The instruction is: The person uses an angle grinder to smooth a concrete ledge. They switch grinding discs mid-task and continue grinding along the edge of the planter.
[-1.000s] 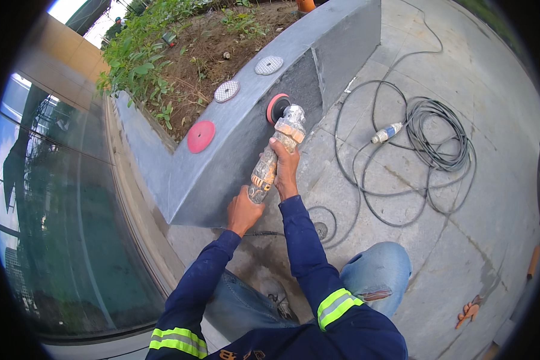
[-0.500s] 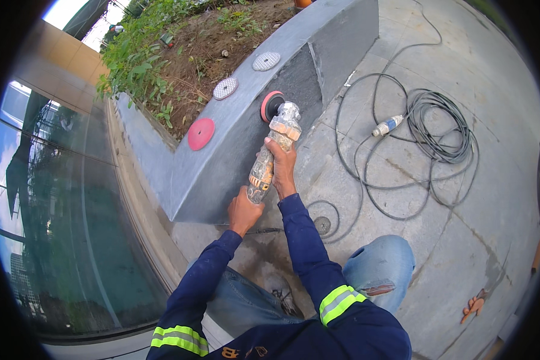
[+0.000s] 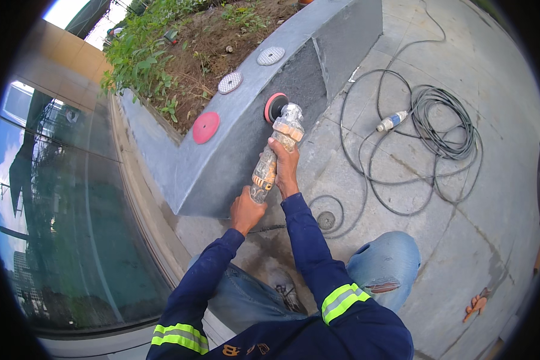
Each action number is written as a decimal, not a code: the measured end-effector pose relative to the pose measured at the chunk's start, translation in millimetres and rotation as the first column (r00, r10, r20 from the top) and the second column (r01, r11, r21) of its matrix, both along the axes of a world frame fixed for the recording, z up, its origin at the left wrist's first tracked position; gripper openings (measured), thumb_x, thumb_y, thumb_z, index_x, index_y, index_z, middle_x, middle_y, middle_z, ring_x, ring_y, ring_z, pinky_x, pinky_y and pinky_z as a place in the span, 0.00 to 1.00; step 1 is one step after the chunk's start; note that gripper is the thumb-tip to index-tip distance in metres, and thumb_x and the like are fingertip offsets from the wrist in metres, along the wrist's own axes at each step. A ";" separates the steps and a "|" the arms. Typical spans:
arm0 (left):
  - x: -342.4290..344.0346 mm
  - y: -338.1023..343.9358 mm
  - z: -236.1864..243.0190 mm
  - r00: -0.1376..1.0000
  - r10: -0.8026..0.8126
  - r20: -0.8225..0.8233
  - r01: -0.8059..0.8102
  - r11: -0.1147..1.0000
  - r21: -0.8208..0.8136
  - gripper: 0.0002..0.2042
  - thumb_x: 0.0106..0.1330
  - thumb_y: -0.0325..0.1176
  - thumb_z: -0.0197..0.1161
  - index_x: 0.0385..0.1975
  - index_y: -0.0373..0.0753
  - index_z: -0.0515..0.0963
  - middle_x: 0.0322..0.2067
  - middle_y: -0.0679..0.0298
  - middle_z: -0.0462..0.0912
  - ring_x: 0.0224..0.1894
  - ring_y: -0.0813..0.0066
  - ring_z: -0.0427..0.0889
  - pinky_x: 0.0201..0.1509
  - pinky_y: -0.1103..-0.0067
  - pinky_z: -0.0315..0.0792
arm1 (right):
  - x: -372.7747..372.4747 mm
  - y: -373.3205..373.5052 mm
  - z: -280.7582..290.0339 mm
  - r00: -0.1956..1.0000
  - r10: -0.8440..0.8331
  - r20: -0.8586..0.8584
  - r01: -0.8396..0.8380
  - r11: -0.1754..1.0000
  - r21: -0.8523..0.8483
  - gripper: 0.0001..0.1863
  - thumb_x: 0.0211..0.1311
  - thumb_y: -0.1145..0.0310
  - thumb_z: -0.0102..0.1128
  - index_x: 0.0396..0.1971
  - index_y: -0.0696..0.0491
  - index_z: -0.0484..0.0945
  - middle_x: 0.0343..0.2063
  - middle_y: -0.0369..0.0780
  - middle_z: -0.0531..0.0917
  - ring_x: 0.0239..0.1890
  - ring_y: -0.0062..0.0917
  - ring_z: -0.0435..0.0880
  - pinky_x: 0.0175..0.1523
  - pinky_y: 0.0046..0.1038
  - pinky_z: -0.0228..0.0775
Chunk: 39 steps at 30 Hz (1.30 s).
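Note:
Both my hands are wrapped round a worn, dusty angle grinder (image 3: pixel 288 128) with orange bands. My right hand (image 3: pixel 286 166) grips its body just behind the head. Lower down, my left hand (image 3: pixel 246 211) is closed round the rear end. At the grinder's head, a round black pad with a red rim (image 3: pixel 275 108) is against or very close to the dark grey side of a low wall (image 3: pixel 222 180); contact is hard to make out. Along the wall's top lie a pink disc (image 3: pixel 206 128) and two whitish patterned discs, one nearer (image 3: pixel 230 83) and one farther (image 3: pixel 271 56).
Coiled dark cable (image 3: pixel 444 129) with a blue-and-white connector (image 3: pixel 392 121) spreads over the paving at right. A small round grey disc (image 3: pixel 326 220) lies by my knee, an orange glove (image 3: pixel 476 306) farther right. Glass panels (image 3: pixel 72 228) stand left; a planted soil bed (image 3: pixel 204 54) lies behind the wall.
The whole view has shifted slightly. Both hands keep their grip on the angle grinder, and its pad stays at nearly the same place by the wall's side.

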<state>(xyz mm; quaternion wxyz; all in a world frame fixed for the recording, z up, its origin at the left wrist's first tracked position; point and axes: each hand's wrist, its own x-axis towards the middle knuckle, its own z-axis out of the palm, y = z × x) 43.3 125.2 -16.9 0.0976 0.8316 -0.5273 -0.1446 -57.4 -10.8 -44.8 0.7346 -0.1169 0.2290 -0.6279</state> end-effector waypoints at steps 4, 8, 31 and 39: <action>2.1 20.0 -6.6 0.999 0.017 -0.036 -0.020 0.997 -0.073 0.23 0.53 0.38 0.71 0.47 0.35 0.76 0.37 0.41 0.88 0.44 0.35 0.86 0.50 0.51 0.77 | 6.3 18.0 9.5 1.000 0.023 -0.017 -0.024 0.999 -0.028 0.24 0.60 0.67 0.73 0.52 0.56 0.72 0.33 0.39 0.81 0.27 0.27 0.86 0.31 0.30 0.84; -2.0 1.9 2.8 0.998 -0.020 -0.061 0.012 0.991 -0.135 0.23 0.53 0.37 0.71 0.48 0.35 0.76 0.38 0.40 0.88 0.45 0.35 0.85 0.50 0.52 0.77 | 0.2 1.8 16.6 1.000 -0.018 -0.021 0.017 0.998 -0.054 0.24 0.60 0.66 0.73 0.52 0.56 0.72 0.33 0.40 0.81 0.27 0.27 0.86 0.32 0.31 0.84; -11.5 17.3 -8.6 0.995 0.023 -0.101 -0.034 0.994 -0.107 0.23 0.53 0.37 0.71 0.48 0.34 0.77 0.39 0.42 0.88 0.46 0.38 0.86 0.50 0.55 0.78 | -5.4 8.9 8.5 0.997 0.024 -0.068 -0.027 0.999 -0.039 0.28 0.59 0.68 0.73 0.56 0.56 0.71 0.37 0.39 0.80 0.29 0.25 0.86 0.33 0.30 0.85; -21.6 -16.4 0.1 0.999 0.013 -0.051 -0.020 0.991 -0.134 0.21 0.51 0.33 0.71 0.46 0.33 0.79 0.38 0.44 0.88 0.44 0.42 0.88 0.49 0.59 0.78 | -14.6 -17.0 8.1 0.999 -0.023 -0.050 0.020 0.998 -0.060 0.25 0.59 0.68 0.73 0.53 0.55 0.72 0.35 0.38 0.80 0.27 0.24 0.85 0.32 0.30 0.85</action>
